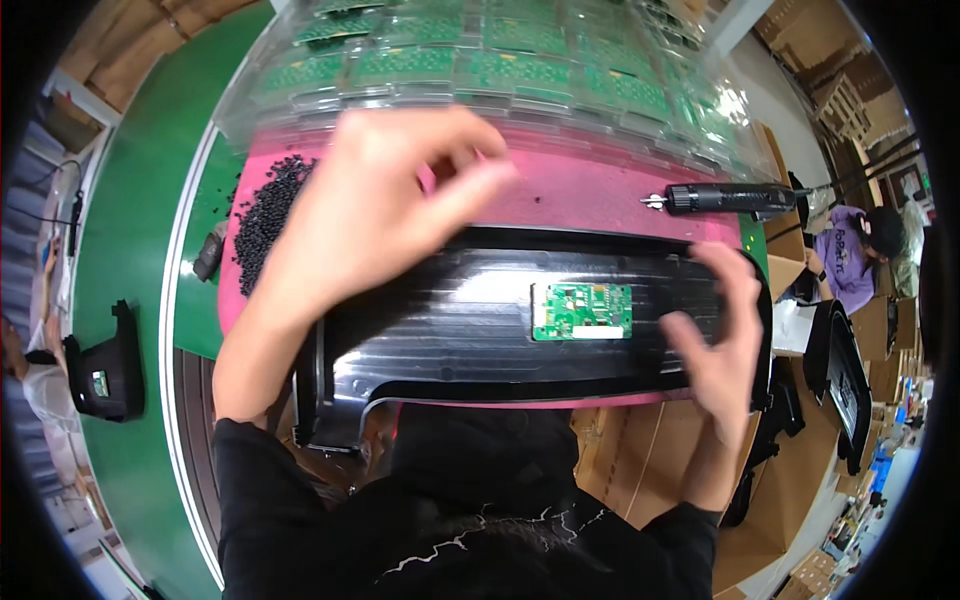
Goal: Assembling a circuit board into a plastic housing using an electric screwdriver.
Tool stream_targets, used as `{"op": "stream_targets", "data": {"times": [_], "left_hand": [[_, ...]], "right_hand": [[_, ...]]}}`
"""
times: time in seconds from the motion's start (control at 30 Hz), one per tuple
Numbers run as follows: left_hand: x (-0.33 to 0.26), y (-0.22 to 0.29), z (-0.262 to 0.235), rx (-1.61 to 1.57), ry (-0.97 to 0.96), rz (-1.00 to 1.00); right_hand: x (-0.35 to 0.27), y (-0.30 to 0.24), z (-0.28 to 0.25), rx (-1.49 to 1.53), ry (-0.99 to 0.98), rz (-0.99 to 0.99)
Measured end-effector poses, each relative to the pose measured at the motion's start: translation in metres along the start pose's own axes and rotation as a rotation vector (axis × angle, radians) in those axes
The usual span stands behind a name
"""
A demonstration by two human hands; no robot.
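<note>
While right hand (715, 335) steadies black housing (520, 330) — green circuit board (582, 311) centred.

A glossy black ribbed housing (480, 320) carries a green circuit board (582, 311) with a white edge, lying on a bright pink mat (600, 195) strewn with small black screws (268, 212), perhaps, beside green boards in clear trays (500, 60) and a green conveyor belt (130, 240).

We're only getting one view here, a fisheye head cam looking steeply down and close over the pink mat (600, 195) and black plastic panel (480, 330), with our forearms coming in from the bottom edge and the green belt (130, 230) bending away along the left rim.
</note>
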State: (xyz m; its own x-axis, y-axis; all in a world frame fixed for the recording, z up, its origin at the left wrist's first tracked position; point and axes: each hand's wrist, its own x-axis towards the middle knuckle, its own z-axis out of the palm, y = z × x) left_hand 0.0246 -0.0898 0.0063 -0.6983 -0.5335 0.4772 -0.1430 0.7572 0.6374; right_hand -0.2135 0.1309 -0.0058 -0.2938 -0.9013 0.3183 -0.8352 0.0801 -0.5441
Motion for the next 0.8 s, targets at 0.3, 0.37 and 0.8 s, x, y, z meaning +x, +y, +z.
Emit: {"op": "stream_targets", "data": {"times": [0.3, 0.37, 0.8], "left_hand": [[-0.01, -0.084, -0.039, 0.303, -0.216, -0.152], [-0.013, -0.085, -0.043, 0.327, -0.27, -0.213], [-0.032, -0.106, -0.043, 0.545, -0.265, -0.34]], "right_hand": [[0.057, 0.106, -0.087, 0.091, 0.107, 0.415], [0.066, 0.133, -0.096, 0.38, -0.012, 0.514], [0.143, 0.048, 0.0, 0.798, 0.487, 0.167]]}}
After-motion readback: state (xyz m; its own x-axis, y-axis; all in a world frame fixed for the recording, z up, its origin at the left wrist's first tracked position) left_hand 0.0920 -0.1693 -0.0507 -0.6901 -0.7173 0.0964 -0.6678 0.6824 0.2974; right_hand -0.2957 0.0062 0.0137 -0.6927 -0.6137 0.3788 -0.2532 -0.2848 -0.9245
